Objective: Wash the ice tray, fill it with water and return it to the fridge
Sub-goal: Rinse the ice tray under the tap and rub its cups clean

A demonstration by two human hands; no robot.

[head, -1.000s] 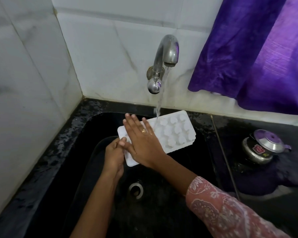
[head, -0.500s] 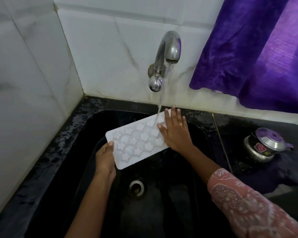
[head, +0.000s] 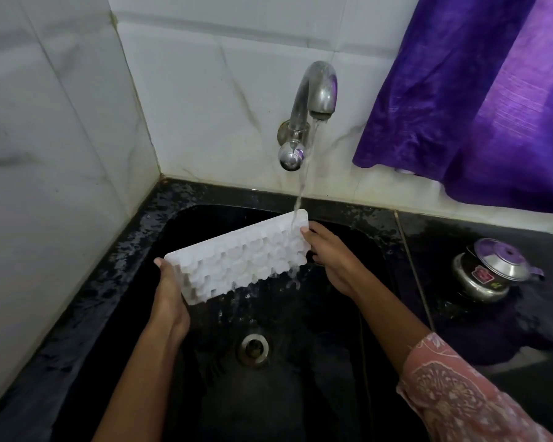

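A white plastic ice tray (head: pixel 241 255) is held over the black sink (head: pixel 205 362), turned so its bumpy underside faces me. My left hand (head: pixel 170 298) grips its near left corner. My right hand (head: pixel 329 260) grips its far right end. A thin stream of water falls from the steel tap (head: pixel 313 100) onto the tray's right end and drips off its lower edge.
The drain (head: pixel 253 348) lies below the tray. A small steel pot with a lid (head: pixel 489 272) stands on the wet black counter at right. A purple curtain (head: pixel 479 100) hangs above it. White tiled walls close the left and back.
The tray has been turned over from cavities facing me to underside facing me. My right hand went from lying flat on the tray to gripping its right end.
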